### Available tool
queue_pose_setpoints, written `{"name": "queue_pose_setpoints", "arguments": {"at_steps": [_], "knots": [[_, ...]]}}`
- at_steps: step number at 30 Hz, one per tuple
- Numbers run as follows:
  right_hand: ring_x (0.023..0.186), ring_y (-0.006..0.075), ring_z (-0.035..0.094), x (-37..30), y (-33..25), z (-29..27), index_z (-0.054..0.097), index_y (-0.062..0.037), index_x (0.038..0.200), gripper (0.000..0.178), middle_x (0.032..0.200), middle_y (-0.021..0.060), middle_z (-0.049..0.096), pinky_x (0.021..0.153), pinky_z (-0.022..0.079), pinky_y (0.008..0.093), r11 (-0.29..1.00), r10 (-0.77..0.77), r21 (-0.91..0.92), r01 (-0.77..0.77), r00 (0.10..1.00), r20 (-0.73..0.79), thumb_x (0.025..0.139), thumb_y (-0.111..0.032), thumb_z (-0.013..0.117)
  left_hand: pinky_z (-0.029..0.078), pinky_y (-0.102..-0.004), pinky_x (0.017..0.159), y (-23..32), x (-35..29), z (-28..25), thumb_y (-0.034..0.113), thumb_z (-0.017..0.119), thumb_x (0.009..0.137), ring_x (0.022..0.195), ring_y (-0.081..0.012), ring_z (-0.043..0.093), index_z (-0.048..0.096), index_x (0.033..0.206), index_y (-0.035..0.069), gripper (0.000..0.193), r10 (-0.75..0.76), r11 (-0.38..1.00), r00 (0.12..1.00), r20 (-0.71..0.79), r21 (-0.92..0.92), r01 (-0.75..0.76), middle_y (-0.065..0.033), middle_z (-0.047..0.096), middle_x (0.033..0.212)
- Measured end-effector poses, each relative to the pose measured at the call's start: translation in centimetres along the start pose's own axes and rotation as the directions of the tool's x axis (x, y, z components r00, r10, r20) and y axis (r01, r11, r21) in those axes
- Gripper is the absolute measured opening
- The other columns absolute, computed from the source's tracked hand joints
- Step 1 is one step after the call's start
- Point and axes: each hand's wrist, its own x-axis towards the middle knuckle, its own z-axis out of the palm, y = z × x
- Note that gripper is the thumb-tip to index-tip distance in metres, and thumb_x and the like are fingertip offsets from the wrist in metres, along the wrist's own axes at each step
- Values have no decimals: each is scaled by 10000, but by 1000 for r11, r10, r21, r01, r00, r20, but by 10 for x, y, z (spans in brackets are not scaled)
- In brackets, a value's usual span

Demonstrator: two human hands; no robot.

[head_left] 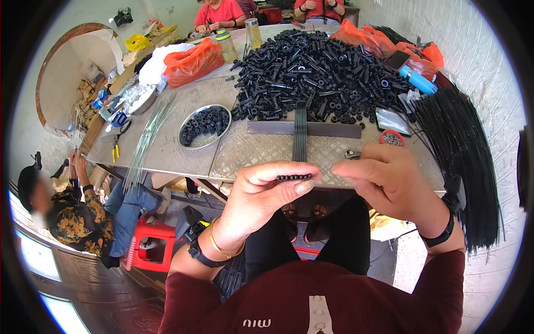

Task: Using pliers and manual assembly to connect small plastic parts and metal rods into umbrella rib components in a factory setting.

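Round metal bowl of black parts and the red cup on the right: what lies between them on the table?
Head view: between the metal bowl and the red cup lie a dark flat bar and a bundle of thin black rods crossing it.

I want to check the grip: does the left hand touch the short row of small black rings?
Touching. The head view shows the left hand pinching the row of small black rings between thumb and fingertips, with no gap.
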Motion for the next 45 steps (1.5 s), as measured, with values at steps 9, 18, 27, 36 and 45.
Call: {"name": "queue_pose_setpoints", "arguments": {"at_steps": [9,18,27,36,45], "knots": [[490,200,427,0,-2,3,640,-100,1019,296,590,48,432,449,301,316,999,-48,-3,48,999,-6,746,11,615,474,-241,854,3,-5,0,-15,594,848,960,-124,601,634,1068,-9,223,-38,999,999,7,5,38,-93,654,1034],[510,209,451,0,-5,2,633,-121,1038,366,603,40,437,452,318,324,988,-91,-128,91,996,12,691,-6,639,474,-236,847,6,-4,4,-10,592,853,947,-112,595,632,1072,-13,222,-54,999,998,14,-1,54,-86,656,1026],[606,199,524,-1,-8,13,621,-141,909,233,722,23,491,491,401,295,966,-132,-239,94,980,-148,676,-135,630,481,-232,831,8,2,9,-13,588,854,925,-105,598,632,1071,-19,221,-86,996,996,22,8,86,-87,658,1018],[633,230,549,1,-12,11,593,-90,846,154,766,62,536,511,427,323,990,-71,-129,53,988,-137,702,-73,642,501,-294,861,12,3,10,-43,586,826,928,-201,637,621,1037,-65,216,-119,993,993,2,11,119,-170,648,1016],[672,229,546,5,-18,7,583,-56,849,64,756,62,529,565,425,315,931,-208,-323,172,975,-81,794,-65,613,483,-239,840,9,5,6,-33,584,849,930,-115,605,633,1068,-21,224,-46,999,997,66,29,44,-95,658,1015]]}}
